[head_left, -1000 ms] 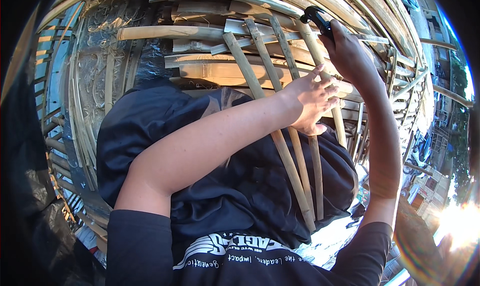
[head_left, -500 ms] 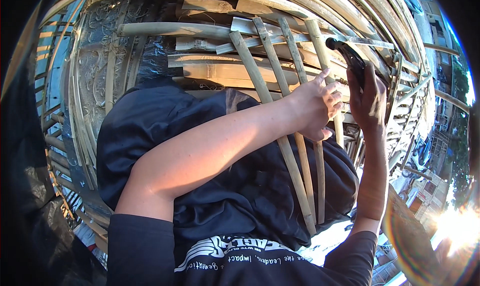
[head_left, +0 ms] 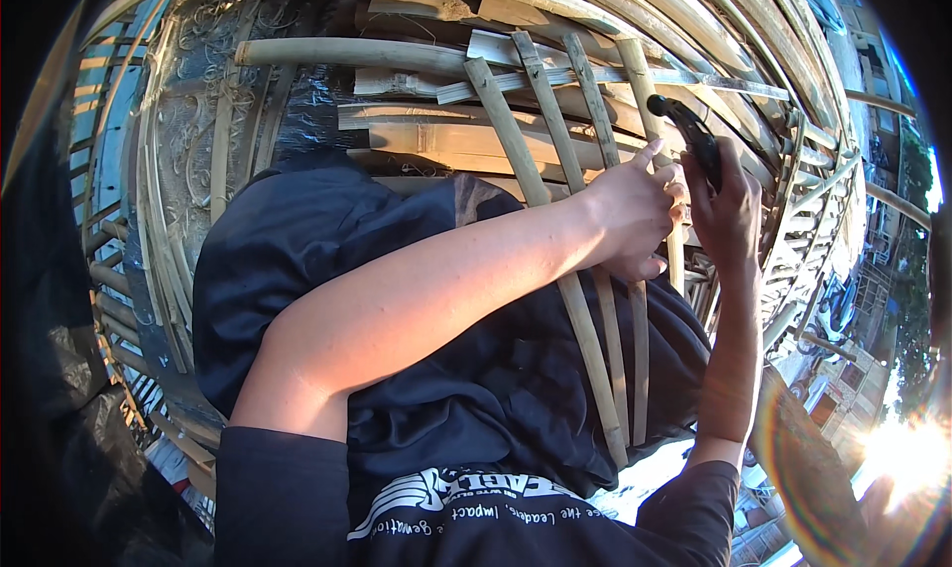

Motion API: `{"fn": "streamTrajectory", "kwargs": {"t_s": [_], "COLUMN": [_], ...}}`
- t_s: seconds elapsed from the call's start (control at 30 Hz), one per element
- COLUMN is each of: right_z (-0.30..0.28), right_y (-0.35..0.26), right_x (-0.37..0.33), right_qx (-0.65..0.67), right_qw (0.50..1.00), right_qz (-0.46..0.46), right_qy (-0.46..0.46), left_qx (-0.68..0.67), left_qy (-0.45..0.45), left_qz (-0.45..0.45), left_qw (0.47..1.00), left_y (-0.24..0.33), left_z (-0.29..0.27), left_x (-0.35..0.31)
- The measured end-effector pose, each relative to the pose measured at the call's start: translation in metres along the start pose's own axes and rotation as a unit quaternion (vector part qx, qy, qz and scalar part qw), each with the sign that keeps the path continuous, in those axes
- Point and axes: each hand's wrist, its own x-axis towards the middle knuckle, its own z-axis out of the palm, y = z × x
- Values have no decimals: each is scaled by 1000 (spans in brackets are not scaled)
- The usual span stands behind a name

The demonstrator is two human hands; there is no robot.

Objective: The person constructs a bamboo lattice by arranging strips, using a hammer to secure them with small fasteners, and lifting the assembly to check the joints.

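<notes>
Several narrow bamboo slats (head_left: 593,369) fan out over my lap, their far ends crossing a flat strip (head_left: 555,79). My left hand (head_left: 640,220) reaches across them, its fingers curled at the rightmost slat (head_left: 637,66) with the index finger pointing along it. Whether it also pinches something small is hidden from view. Just to the right, my right hand (head_left: 732,205) is closed around a black hammer (head_left: 699,143). The hammer head is tilted toward the left, beside the rightmost slat and slightly beyond my left fingertips.
Wide split bamboo pieces (head_left: 436,143) lie beyond my knees, and long bamboo strips (head_left: 714,32) curve along the far right. A bamboo lattice (head_left: 808,210) stands at the right. Shavings (head_left: 188,101) litter the left side. Bright sun glares at lower right.
The hammer and my right hand have come down a little, bringing the hammer head closer to my left fingers. My left hand stays at the slat, nearly unmoved.
</notes>
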Motion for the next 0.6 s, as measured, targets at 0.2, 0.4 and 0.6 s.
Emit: {"fn": "streamTrajectory", "kwargs": {"t_s": [0.2,0.4,0.6], "right_z": [-8,7,5], "right_y": [21,44,38], "right_x": [-54,-93,-79], "right_qx": [61,209,201], "right_qw": [983,943,943], "right_qz": [172,251,265], "right_qy": [17,67,30], "left_qx": [38,14,-86], "left_qy": [-3,204,252], "left_qz": [13,3,-420], "left_qw": [999,979,868], "left_y": [5,9,-37], "left_z": [-5,-65,-109], "left_x": [-2,-7,-82]}}
